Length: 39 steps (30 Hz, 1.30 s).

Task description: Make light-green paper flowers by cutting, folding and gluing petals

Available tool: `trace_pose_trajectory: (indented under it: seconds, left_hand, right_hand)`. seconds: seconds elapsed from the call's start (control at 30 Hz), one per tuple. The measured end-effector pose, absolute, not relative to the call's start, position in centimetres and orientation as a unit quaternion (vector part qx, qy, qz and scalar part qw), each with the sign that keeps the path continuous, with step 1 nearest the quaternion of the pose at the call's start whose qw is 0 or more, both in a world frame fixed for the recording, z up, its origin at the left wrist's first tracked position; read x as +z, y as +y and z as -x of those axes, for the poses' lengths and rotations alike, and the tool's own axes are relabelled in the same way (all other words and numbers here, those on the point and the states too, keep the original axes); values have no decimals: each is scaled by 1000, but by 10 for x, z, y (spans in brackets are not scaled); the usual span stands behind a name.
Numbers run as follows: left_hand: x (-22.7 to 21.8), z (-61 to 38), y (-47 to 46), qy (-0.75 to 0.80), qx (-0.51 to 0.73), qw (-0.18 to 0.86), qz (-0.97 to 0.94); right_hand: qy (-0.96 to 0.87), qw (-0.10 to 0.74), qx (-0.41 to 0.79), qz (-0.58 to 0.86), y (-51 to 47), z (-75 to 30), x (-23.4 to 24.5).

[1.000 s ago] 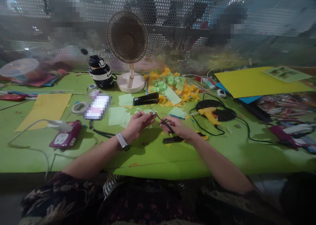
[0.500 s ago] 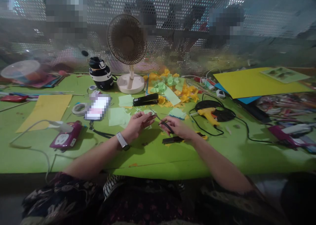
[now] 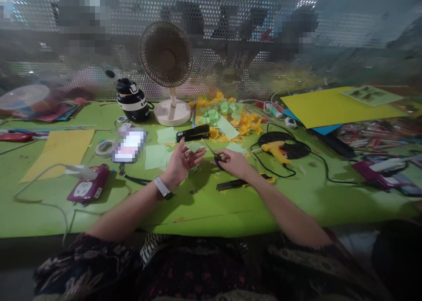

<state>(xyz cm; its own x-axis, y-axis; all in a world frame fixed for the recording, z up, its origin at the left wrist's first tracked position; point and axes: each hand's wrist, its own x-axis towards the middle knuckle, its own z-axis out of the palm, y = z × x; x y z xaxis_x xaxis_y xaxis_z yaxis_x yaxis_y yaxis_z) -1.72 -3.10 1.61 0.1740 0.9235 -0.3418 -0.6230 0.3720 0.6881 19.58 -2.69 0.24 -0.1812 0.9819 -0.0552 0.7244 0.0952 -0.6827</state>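
My left hand [image 3: 183, 163], with a watch [image 3: 162, 187] at the wrist, is turned palm up. Its thumb stands away from the other fingers, which are slightly curled. Just behind those fingertips shows a light green paper piece [image 3: 195, 146]; whether it touches them I cannot tell. Dark-handled scissors [image 3: 216, 158] are in my right hand [image 3: 234, 163], their blades pointing up and left toward my left fingers. Light green paper squares [image 3: 154, 156] lie left of my left hand. Nearer me than my right hand rests a black and yellow box cutter [image 3: 232, 185].
Behind the hands are a black stapler [image 3: 193, 133] and green and yellow paper flowers [image 3: 214, 116]. A yellow glue gun [image 3: 276, 150] with a looping black cord lies to the right. A phone [image 3: 129, 145], tape roll [image 3: 104, 148], fan [image 3: 166, 56] and dark bottle [image 3: 132, 100] stand or lie leftward.
The left thumb has lifted away from the fingers and the palm has turned up. My right hand has shifted slightly up with the scissors. The camera view has moved a little.
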Motion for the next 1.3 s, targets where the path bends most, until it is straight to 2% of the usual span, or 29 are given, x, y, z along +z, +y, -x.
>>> trace_pose_trajectory:
  seconds: [0.17, 0.33, 0.4, 0.53, 0.6, 0.67, 0.73, 0.8, 1.03, 1.3]
  left_hand:
    - [19, 16, -32, 368, 522, 745, -192]
    - [15, 16, -34, 346, 533, 744, -204]
    - [13, 16, -34, 329, 533, 750, -212]
    - [10, 15, -35, 324, 530, 750, -228]
    - [9, 14, -35, 332, 525, 747, -238]
    - [6, 13, -34, 338, 521, 743, -250]
    - [3, 13, -34, 341, 522, 738, -258]
    - [-1, 12, -34, 341, 526, 734, -264]
    - [-5, 10, -39, 360, 563, 699, -255]
    - [-3, 8, -40, 376, 539, 721, -220]
  right_hand:
    - [-728, 169, 217, 629, -22, -190, 6]
    - [-755, 86, 116, 639, -18, -183, 11]
    - [-753, 56, 118, 645, -15, -183, 9]
    - [-754, 61, 185, 627, -8, -188, 9]
    - [-751, 80, 228, 614, -8, -191, 15]
    - [-733, 143, 289, 599, -11, -191, 25]
    - [-688, 227, 393, 566, -16, -187, 34]
    - [-650, 261, 485, 524, -22, -178, 37]
    - [-667, 348, 436, 494, -34, -153, 15]
    - [-648, 377, 458, 478, -34, -166, 15]
